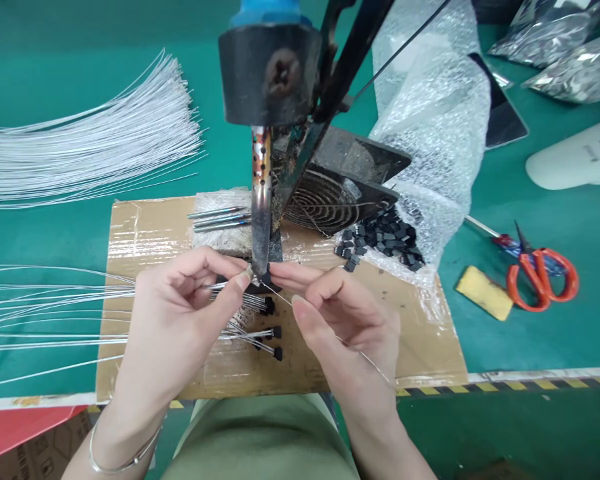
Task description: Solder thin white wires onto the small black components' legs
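Under the metal tip of a soldering iron [261, 233], my left hand [180, 320] pinches the ends of white wires with thumb and forefinger. My right hand [350, 327] is closed on a thin solder wire [279, 295] that runs from its fingers up to the tip. Its forefinger reaches towards a small black connector [265, 275] beside the tip, partly hidden by the fingers. Below lie finished-looking wires with black connectors [277, 353] on the cardboard [405, 333].
A bundle of white wires [95, 147] lies at the left. A black fan [325, 197] stands behind my right hand, near a pile of black connectors [387, 237] on bubble wrap [430, 120]. Orange scissors [543, 279], a yellow sponge [485, 292] and a white cup [575, 157] are at the right.
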Demonstrator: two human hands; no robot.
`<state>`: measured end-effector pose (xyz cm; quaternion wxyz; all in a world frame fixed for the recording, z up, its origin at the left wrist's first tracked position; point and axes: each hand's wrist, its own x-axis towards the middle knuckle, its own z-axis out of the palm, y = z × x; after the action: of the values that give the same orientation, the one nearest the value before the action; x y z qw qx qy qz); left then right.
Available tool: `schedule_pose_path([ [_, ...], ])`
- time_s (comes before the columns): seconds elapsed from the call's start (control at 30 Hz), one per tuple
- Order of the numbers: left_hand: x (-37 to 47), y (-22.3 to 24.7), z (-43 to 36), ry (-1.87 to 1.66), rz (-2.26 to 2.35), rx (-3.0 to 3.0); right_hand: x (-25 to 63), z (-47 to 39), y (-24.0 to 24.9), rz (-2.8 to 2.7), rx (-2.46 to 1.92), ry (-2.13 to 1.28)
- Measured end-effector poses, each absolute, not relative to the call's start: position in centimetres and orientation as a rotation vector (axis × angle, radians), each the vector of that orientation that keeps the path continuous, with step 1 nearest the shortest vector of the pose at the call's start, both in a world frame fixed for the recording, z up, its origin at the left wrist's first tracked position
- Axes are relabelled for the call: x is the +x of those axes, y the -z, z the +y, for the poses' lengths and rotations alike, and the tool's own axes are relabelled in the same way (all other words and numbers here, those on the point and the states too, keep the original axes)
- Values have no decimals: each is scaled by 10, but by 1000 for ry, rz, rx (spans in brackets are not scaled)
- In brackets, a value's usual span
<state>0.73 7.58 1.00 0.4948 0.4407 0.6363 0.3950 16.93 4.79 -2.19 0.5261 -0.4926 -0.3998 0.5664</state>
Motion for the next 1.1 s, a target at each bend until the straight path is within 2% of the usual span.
schedule_pose_path([
  [1.1, 4, -11, 73, -958, 1536, 1077, 170, 47, 21, -948, -1145, -1367],
])
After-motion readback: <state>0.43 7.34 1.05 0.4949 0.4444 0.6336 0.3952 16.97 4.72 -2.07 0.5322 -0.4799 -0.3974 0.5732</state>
